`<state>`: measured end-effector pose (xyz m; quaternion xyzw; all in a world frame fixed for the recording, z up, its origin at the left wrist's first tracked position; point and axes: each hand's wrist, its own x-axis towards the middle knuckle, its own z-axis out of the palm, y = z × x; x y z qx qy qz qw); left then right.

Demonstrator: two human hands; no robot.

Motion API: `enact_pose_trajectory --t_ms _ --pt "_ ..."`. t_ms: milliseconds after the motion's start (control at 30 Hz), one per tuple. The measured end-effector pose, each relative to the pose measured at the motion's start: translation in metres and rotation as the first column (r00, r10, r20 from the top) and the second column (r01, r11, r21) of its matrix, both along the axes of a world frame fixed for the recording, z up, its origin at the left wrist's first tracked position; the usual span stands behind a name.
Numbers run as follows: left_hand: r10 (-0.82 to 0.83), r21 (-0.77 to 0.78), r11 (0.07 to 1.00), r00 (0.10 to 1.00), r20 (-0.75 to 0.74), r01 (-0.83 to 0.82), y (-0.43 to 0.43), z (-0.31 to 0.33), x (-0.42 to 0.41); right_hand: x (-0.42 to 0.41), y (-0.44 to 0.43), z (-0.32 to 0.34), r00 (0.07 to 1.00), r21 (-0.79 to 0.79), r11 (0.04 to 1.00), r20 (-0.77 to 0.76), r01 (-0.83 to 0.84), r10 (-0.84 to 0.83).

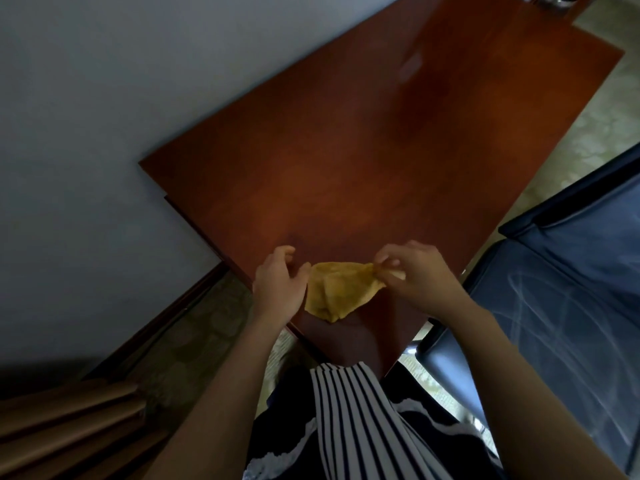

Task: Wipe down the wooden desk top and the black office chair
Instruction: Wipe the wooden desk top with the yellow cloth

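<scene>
A yellow cloth (334, 289) hangs crumpled just above the near corner of the reddish-brown wooden desk top (363, 150). My right hand (412, 271) pinches the cloth's right corner between thumb and fingers. My left hand (278, 282) is at the cloth's left edge with curled fingers and the thumb against the fabric; whether it grips the cloth I cannot tell. The black office chair (561, 292) stands to the right of the desk, its seat smeared with pale streaks.
A grey-blue wall (104, 116) borders the desk's left side, with a dark skirting board (166, 317) below it. Wooden slats (69, 431) lie at the bottom left. A dark object (554, 1) sits at the desk's far end. Pale patterned floor (602, 116) shows to the right.
</scene>
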<state>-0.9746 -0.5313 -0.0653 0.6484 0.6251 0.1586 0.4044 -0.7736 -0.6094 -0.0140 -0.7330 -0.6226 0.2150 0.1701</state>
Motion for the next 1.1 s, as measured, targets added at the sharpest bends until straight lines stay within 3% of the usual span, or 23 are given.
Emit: enact_pose_trajectory --t_ms 100,200,400,567,833,967,1100 --pt "0.005 0.004 1.000 0.997 -0.075 -0.005 -0.003 -0.002 -0.007 -0.018 0.008 -0.014 0.982 0.031 0.992 0.147 0.119 -0.122" --pt "0.047 -0.014 0.999 0.991 -0.123 -0.049 -0.010 -0.008 -0.018 -0.042 -0.003 -0.035 0.975 0.025 0.987 0.157 0.157 -0.159" --pt "-0.154 -0.061 0.988 0.912 -0.380 0.141 -0.016 -0.021 -0.033 -0.054 -0.029 -0.070 0.953 -0.051 0.978 0.220 -0.200 0.207" --pt "-0.380 -0.231 0.925 0.729 -0.569 0.303 -0.014 -0.020 -0.033 -0.035 -0.007 -0.076 0.882 -0.033 0.955 0.374 -0.295 0.286" --pt "-0.484 -0.306 0.874 0.612 -0.625 0.378 -0.007 -0.011 -0.032 0.039 0.087 -0.068 0.935 -0.186 0.981 0.354 0.057 0.013" --pt "-0.503 -0.304 0.860 0.582 -0.639 0.409 -0.008 -0.007 -0.036 0.078 0.109 -0.058 0.919 -0.268 0.905 0.312 0.329 -0.242" --pt "-0.518 -0.316 0.846 0.527 -0.673 0.429 -0.008 -0.004 -0.035 0.077 0.105 -0.059 0.868 -0.237 0.856 0.324 0.459 -0.375"
